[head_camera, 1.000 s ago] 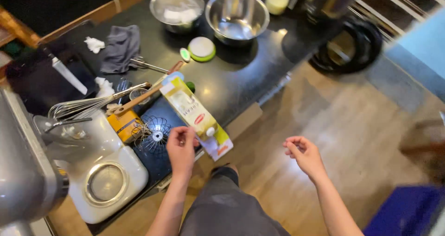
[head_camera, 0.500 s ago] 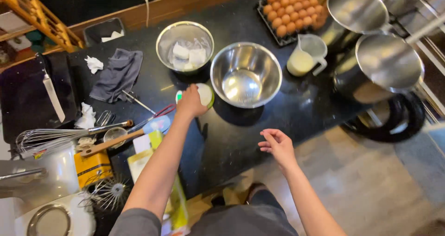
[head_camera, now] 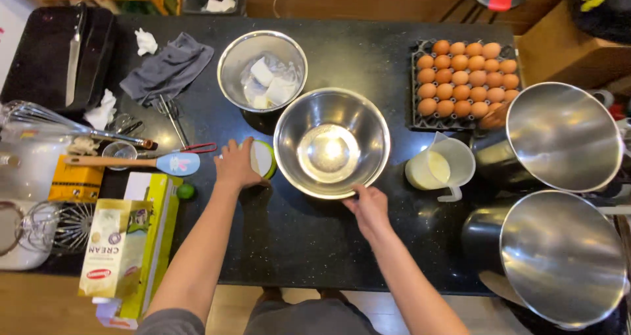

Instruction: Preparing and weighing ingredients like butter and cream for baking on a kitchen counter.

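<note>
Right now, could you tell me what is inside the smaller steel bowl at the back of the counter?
The smaller steel bowl holds a few pale white blocks, perhaps butter, lying on its bottom. Anything beneath the blocks is covered and cannot be seen.

Empty steel bowl (head_camera: 332, 143) upright mid-counter; small green-rimmed round container (head_camera: 264, 159), maybe lidded, beside.

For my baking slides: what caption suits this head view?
Left hand on round lidded tub, right hand at empty steel bowl.
</note>
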